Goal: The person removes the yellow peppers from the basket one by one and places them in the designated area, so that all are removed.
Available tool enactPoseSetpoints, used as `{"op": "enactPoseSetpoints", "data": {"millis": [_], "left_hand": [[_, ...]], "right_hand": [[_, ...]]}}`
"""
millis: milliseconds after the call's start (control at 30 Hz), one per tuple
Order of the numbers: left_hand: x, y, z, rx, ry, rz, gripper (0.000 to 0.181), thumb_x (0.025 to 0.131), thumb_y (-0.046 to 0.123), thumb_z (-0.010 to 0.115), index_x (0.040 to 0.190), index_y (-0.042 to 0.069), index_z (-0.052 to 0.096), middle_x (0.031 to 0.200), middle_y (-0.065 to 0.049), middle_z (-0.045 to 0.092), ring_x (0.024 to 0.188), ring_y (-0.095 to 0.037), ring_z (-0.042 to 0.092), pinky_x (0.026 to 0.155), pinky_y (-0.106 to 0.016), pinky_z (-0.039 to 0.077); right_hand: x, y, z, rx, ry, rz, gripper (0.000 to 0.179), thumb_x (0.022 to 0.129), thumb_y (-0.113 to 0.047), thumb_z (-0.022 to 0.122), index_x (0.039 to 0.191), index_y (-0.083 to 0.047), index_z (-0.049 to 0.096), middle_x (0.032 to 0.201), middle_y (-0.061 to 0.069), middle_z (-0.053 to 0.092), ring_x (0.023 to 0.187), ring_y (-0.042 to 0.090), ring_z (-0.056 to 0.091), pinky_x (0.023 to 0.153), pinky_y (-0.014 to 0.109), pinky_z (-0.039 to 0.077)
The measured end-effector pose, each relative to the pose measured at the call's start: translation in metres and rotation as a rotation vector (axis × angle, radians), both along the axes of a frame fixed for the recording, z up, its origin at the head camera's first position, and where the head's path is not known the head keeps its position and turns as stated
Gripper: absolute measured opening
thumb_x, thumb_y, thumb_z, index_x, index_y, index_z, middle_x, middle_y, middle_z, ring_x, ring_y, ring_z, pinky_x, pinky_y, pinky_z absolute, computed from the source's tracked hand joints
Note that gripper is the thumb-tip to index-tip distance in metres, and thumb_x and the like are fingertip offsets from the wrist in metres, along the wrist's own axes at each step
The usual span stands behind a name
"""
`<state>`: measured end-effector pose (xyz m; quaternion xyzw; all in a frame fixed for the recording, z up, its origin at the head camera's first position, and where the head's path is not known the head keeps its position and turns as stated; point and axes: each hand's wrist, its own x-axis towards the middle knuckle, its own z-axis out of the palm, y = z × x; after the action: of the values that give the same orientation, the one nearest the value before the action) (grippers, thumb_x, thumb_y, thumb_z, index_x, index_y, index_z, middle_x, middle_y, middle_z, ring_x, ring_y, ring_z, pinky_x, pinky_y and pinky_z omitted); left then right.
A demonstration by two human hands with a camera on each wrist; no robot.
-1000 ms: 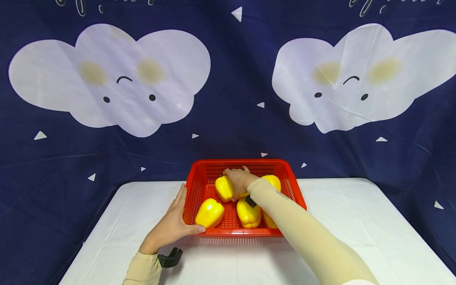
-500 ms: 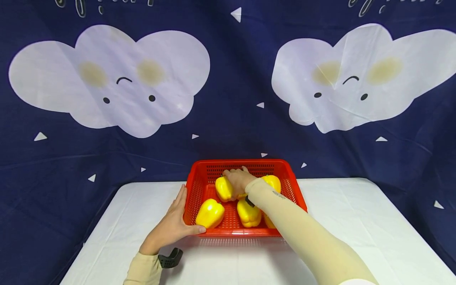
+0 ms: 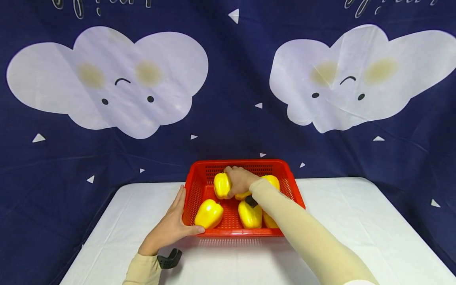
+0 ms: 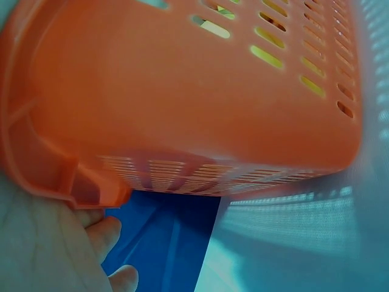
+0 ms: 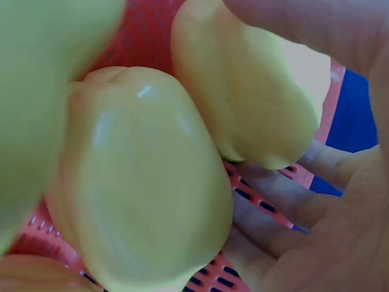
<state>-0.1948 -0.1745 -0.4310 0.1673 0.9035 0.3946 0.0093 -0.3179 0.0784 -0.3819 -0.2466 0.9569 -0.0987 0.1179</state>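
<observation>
My head view is bright, with glossy highlights on the yellow bell peppers (image 3: 209, 213) and soft shadow beside the red plastic basket (image 3: 242, 232). My left-wrist view is dim, blue-tinted; my right-wrist view is hazy, blurred at left.

Yel peppers (image 3: 208, 213), red bskt (image 3: 242, 232)

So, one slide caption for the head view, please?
Left hand touching a red basket, right hand gripping one yellow pepper among several inside.

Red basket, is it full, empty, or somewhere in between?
Somewhere in between: in the head view, several yellow peppers lie inside the red basket, but its bare floor shows between them.
</observation>
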Motion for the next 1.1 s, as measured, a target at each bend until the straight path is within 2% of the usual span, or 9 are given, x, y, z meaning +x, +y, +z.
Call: {"op": "enactPoseSetpoints", "data": {"millis": [167,400,567,767,1100], "left_hand": [[-0.001,0.0,0.0,0.01,-0.015,-0.002,0.134,0.073,0.052,0.085,0.16,0.003,-0.003,0.167,-0.015,-0.009,0.151,-0.043,0.009,0.113,-0.068,0.021],[-0.001,0.001,0.0,0.028,-0.009,-0.008,0.133,0.073,0.05,0.085,0.16,0.003,-0.003,0.167,-0.016,-0.008,0.151,-0.042,0.01,0.114,-0.066,0.022],[0.0,0.001,0.0,0.024,-0.02,-0.006,0.133,0.073,0.051,0.085,0.16,0.001,-0.003,0.167,-0.017,-0.007,0.151,-0.043,0.01,0.113,-0.066,0.023],[0.001,0.001,0.001,0.034,-0.014,-0.011,0.132,0.074,0.05,0.085,0.16,0.001,-0.003,0.167,-0.018,-0.007,0.151,-0.043,0.01,0.113,-0.066,0.024],[0.001,0.001,0.002,0.017,0.015,-0.025,0.131,0.074,0.047,0.086,0.16,-0.001,-0.002,0.166,-0.022,-0.006,0.15,-0.047,0.012,0.11,-0.067,0.027]], "right_hand": [[-0.001,0.005,0.001,-0.091,-0.031,-0.007,0.086,0.077,-0.031,0.086,0.146,-0.006,0.041,0.123,0.007,0.058,0.105,0.021,0.054,0.094,0.035,0.049],[0.001,0.012,0.004,-0.189,-0.023,0.042,0.085,0.078,-0.03,0.084,0.146,-0.007,0.04,0.125,0.005,0.058,0.108,0.021,0.054,0.099,0.036,0.047],[0.007,0.017,0.006,-0.239,-0.003,0.072,0.085,0.079,-0.03,0.082,0.147,-0.007,0.039,0.131,0.006,0.055,0.111,0.02,0.053,0.1,0.035,0.046],[0.012,0.022,0.01,-0.312,0.038,0.095,0.082,0.077,-0.028,0.082,0.145,-0.007,0.041,0.129,0.007,0.054,0.112,0.021,0.053,0.102,0.037,0.046],[0.019,0.038,0.014,-0.37,0.098,0.139,0.085,0.076,-0.029,0.08,0.147,-0.005,0.041,0.135,0.009,0.052,0.116,0.023,0.052,0.105,0.042,0.044]]}}
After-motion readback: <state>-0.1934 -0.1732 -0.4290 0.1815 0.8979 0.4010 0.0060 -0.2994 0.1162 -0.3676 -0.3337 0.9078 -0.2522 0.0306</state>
